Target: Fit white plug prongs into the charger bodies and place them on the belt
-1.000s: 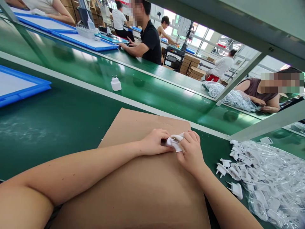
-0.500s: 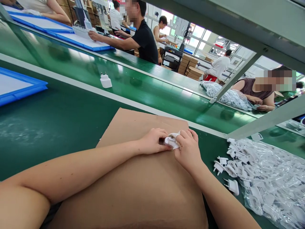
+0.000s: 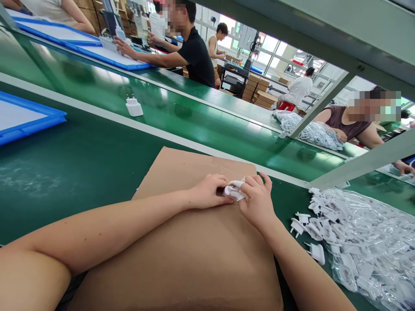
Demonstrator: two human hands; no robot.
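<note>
A small white plastic housing [image 3: 234, 191] is held between both hands above a brown cardboard sheet [image 3: 194, 255]. My left hand [image 3: 209, 191] grips its left side with fingers and thumb. On its right side, my right hand [image 3: 257, 196] pinches it, with one finger raised. Small parts show inside the housing, too tiny to make out. To the right lies a clear bag [image 3: 372, 242] full of white plug parts, and a few loose plug parts [image 3: 316, 252] rest beside its left edge.
A white two-pin plug adapter [image 3: 134, 107] sits on the green conveyor belt [image 3: 194, 119] beyond the pale rail. At the left is a blue-edged tray [image 3: 32, 125]. A slanted metal post [image 3: 363, 157] stands at right. Several people work across the belt.
The adapter on the belt has moved left. One finger of my right hand is raised higher, while the housing stays nearly in place. A person across at right has stretched an arm to the right.
</note>
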